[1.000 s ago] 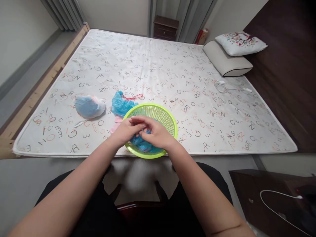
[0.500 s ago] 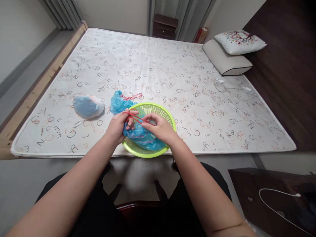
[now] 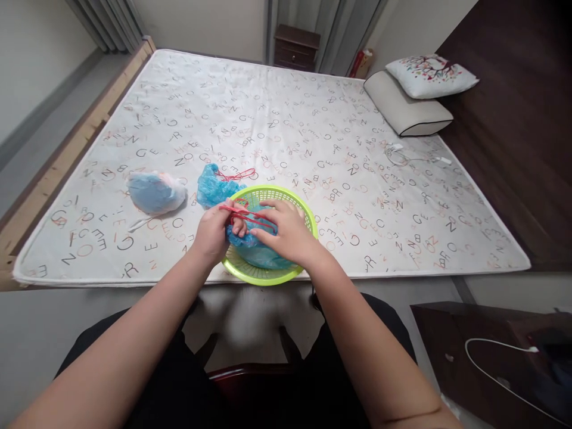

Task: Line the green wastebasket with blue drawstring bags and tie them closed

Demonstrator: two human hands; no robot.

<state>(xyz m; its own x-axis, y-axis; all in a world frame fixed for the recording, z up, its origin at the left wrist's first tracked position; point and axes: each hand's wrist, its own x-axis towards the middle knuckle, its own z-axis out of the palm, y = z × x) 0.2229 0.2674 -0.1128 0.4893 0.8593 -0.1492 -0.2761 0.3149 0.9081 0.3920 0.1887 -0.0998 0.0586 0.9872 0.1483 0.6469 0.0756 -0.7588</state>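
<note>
Grey curtains flank [image 3: 342,30] a dark wooden nightstand [image 3: 296,47] beyond the lettered mattress [image 3: 339,119].

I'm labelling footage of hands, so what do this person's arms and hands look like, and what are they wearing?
The left hand and right hand are bare, without gloves. No sleeves cover the forearms, and no watch or bracelet shows. Dark clothing appears below them.

A round lime-green plastic mesh basket [image 3: 268,192] stands rim up. Crumpled blue plastic sheeting [image 3: 259,256] lies inside it. A red cord [image 3: 250,218] runs taut above the sheeting, looped around the fingers of the left hand [image 3: 213,235]. A blue plastic bundle [image 3: 218,186] touches the basket's far rim, with more red cord [image 3: 236,174] beyond.
</note>
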